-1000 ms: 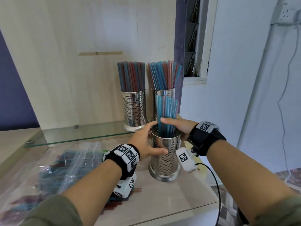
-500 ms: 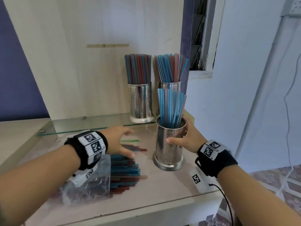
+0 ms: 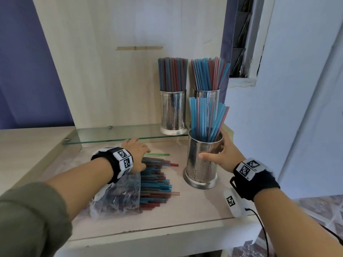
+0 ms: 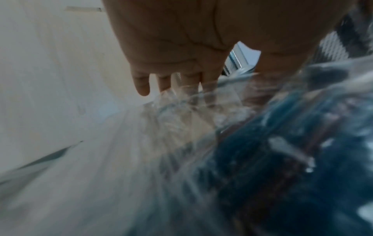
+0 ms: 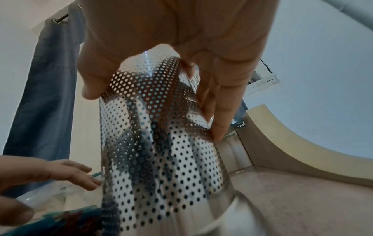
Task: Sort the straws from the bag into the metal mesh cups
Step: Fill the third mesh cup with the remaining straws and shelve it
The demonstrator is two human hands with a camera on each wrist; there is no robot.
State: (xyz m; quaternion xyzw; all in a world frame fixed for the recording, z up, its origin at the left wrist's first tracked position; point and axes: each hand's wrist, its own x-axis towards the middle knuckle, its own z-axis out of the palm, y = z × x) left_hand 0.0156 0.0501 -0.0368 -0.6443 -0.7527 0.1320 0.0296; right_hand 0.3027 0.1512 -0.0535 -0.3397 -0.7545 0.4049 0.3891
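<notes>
A perforated metal cup stands on the counter, and blue and pink straws stick up out of it. My right hand grips its side, thumb in front and fingers behind; in the right wrist view the thumb and fingers wrap the cup. To its left a clear plastic bag lies on the counter, with blue and red straw ends poking out of its mouth. My left hand is over those ends with its fingers straight, holding nothing. A green straw lies just beyond it.
Two more mesh cups packed with straws stand on a glass shelf against the wooden back panel. The counter's front edge is close to me. A white wall rises on the right.
My left hand has let go of the near cup and moved left over the bag's straws. My right hand has shifted from the rim to grip the cup's side.
</notes>
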